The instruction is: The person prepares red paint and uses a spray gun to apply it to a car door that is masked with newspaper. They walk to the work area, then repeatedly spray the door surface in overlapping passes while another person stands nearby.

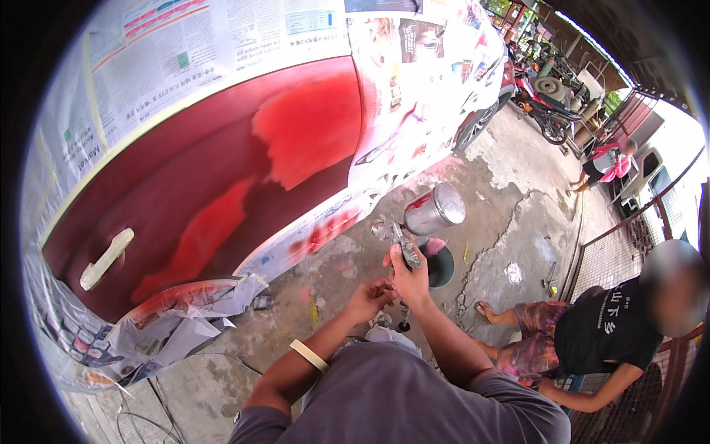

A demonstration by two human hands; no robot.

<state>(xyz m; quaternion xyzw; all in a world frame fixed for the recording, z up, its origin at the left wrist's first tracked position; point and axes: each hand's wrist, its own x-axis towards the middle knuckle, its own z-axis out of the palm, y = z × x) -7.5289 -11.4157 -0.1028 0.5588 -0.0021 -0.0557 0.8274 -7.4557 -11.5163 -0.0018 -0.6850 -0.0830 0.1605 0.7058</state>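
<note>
My right hand (408,277) grips a metal spray gun (407,248), which has a silver paint cup (435,210) streaked with red on its side. Close below it, the fingers of my left hand (370,300) are curled together beside the right wrist; whatever lies between them is too small to make out. Left of the gun stands a dark red car door (170,177) with brighter red patches. Pale tape covers the door handle (107,259). Newspaper (288,33) masks the panels around the door.
A dark bucket (441,268) with a pink cloth stands on the stained concrete floor (510,229). At right, a person in a black shirt (603,325) sits by a mesh fence. Thin hoses (159,403) lie at lower left. Farther off are another person (612,164) and a motorcycle (543,107).
</note>
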